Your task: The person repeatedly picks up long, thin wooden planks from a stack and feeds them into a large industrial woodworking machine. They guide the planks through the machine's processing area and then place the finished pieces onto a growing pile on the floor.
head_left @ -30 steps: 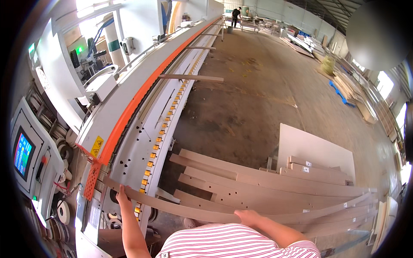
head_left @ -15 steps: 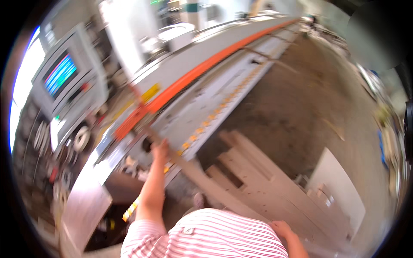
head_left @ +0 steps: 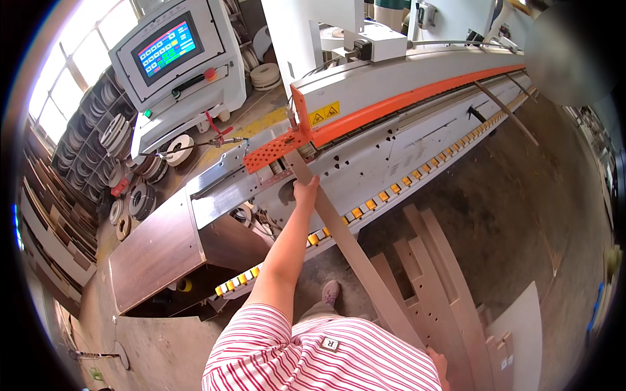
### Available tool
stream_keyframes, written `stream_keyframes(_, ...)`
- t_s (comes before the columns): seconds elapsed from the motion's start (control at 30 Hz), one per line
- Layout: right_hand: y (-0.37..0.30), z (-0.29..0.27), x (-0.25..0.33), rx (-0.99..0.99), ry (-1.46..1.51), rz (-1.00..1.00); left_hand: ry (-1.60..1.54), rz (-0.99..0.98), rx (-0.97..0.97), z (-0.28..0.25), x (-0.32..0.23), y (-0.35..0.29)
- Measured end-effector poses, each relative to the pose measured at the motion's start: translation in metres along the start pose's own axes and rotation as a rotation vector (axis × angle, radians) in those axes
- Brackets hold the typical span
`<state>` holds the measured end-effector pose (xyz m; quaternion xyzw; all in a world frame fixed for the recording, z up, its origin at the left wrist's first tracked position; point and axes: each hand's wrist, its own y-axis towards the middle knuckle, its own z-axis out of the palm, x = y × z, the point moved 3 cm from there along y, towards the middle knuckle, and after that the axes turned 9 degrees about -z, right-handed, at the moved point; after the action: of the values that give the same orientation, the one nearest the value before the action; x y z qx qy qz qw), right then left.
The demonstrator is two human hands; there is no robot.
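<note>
A long, narrow grey-brown board [head_left: 355, 251] slants from the machine's feed end back toward my body. Its far end lies at the perforated orange guard [head_left: 277, 151] of the long edge-banding machine [head_left: 404, 156]. My left hand [head_left: 305, 193] is closed on the board close to that end, the thumb on the near side. Down at the near end, beside my striped shirt, my right hand [head_left: 438, 363] holds the board, and my body hides part of it. A row of yellow rollers [head_left: 384, 195] runs along the machine's front rail, with the board crossing over it.
Several more boards [head_left: 433, 293] stand or lie to the right of the held one. A control panel with a lit screen [head_left: 168, 49] is at the upper left. Below it sits a brown cabinet [head_left: 160, 257], and rolls of edging tape [head_left: 142, 199] are stacked behind.
The blurred view has steadied and swung, so the machine and panel appear farther right and higher. Both hands keep their hold on the board, its far end still at the orange guard.
</note>
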<state>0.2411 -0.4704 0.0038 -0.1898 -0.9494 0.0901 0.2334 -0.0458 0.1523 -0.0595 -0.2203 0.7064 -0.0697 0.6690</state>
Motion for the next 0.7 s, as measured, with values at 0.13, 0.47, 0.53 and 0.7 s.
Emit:
stream_keyframes(0.13, 0.02, -0.007, 0.012, 0.039, -0.022, 0.027, 0.104, 0.042, -0.097, 0.008, -0.001, 0.015)
stream_keyframes(0.47, 0.036, -0.016, 0.02, 0.143, -0.036, 0.072, 0.285, 0.101, -0.235, 0.008, -0.022, 0.001)
stream_keyframes(0.53, 0.038, -0.02, 0.022, 0.15, -0.036, 0.07, 0.286, 0.091, -0.237, 0.004, -0.021, 0.007)
stream_keyframes(0.7, 0.043, -0.022, 0.022, 0.175, -0.064, 0.096, 0.307, 0.078, -0.231, 0.006, -0.024, 0.007)
